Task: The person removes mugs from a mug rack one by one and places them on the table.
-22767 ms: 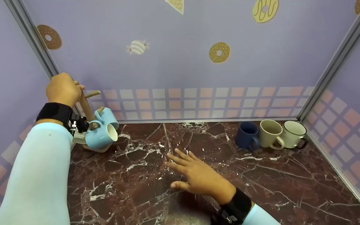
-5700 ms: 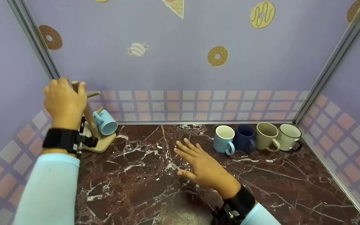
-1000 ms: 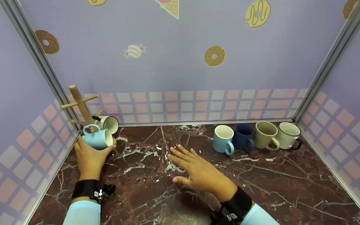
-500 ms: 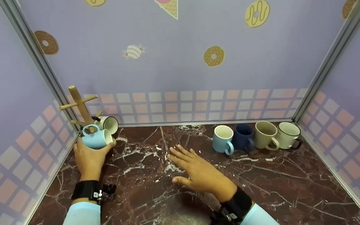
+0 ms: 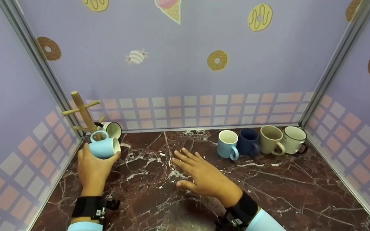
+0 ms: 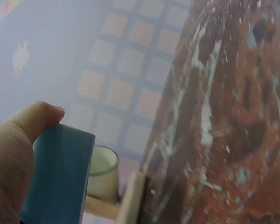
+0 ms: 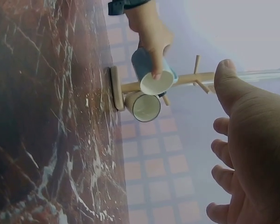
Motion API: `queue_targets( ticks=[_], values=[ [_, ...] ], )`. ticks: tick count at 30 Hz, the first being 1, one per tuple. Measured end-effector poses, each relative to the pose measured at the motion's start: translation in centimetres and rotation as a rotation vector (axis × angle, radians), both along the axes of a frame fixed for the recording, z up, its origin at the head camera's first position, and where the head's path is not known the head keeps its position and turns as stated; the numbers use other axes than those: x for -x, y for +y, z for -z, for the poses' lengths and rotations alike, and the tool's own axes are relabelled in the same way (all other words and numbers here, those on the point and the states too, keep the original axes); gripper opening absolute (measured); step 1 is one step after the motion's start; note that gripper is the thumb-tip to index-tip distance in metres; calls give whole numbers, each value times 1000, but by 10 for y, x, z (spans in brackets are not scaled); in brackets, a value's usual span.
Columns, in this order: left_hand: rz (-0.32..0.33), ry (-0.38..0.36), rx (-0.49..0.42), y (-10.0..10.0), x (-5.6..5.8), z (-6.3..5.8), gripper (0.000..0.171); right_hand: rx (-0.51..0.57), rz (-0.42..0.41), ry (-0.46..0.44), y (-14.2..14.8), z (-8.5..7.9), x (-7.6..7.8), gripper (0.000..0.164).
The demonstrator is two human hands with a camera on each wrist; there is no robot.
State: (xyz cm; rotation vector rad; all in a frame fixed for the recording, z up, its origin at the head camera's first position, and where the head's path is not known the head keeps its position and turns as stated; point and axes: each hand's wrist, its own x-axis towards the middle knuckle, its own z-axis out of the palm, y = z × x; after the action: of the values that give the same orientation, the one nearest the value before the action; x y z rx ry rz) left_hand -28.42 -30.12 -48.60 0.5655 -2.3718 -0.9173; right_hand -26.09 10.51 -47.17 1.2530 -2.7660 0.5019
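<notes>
My left hand [image 5: 93, 168] grips a light blue mug [image 5: 101, 148] from below, its thumb near the rim. The mug lies on its side, handle up and white mouth to the right. It overlaps the lower part of a wooden mug tree [image 5: 83, 110]. Behind it on the tree hangs a white ribbed mug [image 5: 112, 131] with a black rim and handle; in the right wrist view both mouths show side by side. My right hand [image 5: 201, 175] holds nothing, fingers spread above the middle of the dark red marbled table [image 5: 159, 208].
A row stands upright at the back right: a light blue mug [image 5: 227, 144], a dark blue mug [image 5: 248, 142], a beige mug [image 5: 270, 140] and a white black-rimmed mug [image 5: 293, 140]. Patterned purple walls [image 5: 172, 77] enclose the back and sides.
Since the oldest frame a light blue mug has joined the row and a white one shows on the tree. The left hand left the tree's top; just now its mug shifts slightly right, towards me.
</notes>
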Motion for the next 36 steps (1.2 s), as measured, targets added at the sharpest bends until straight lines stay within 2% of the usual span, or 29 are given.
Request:
queue_targets(
  ticks=[5, 8, 10, 15, 17, 19, 23, 26, 31, 34, 36],
  values=[
    [30, 31, 29, 13, -12, -20, 129, 8, 17, 2, 1, -2, 1, 88],
    [79, 57, 25, 25, -14, -33, 126, 14, 16, 17, 4, -2, 3, 86],
    [134, 73, 2, 36, -13, -42, 125, 25, 17, 35, 6, -2, 5, 84],
    [302, 159, -133, 66, -6, -60, 116, 49, 48, 73, 12, -8, 8, 81],
    [365, 175, -181, 77, -3, -65, 111, 59, 65, 85, 15, -10, 9, 78],
    [432, 153, -225, 87, 0, -69, 108, 81, 80, 102, 18, -13, 10, 74],
    [579, 73, -296, 103, 5, -72, 96, 158, 106, 167, 24, -17, 13, 63],
    [693, 32, -351, 110, 7, -71, 83, 242, 109, 251, 27, -18, 15, 55],
    [944, -12, -453, 121, 10, -65, 72, 413, 106, 379, 29, -20, 16, 47],
    [1102, -38, -477, 127, 12, -61, 72, 514, 128, 363, 30, -22, 15, 47],
    [1184, -58, -478, 130, 14, -59, 72, 583, 135, 296, 30, -24, 15, 47]
  ],
)
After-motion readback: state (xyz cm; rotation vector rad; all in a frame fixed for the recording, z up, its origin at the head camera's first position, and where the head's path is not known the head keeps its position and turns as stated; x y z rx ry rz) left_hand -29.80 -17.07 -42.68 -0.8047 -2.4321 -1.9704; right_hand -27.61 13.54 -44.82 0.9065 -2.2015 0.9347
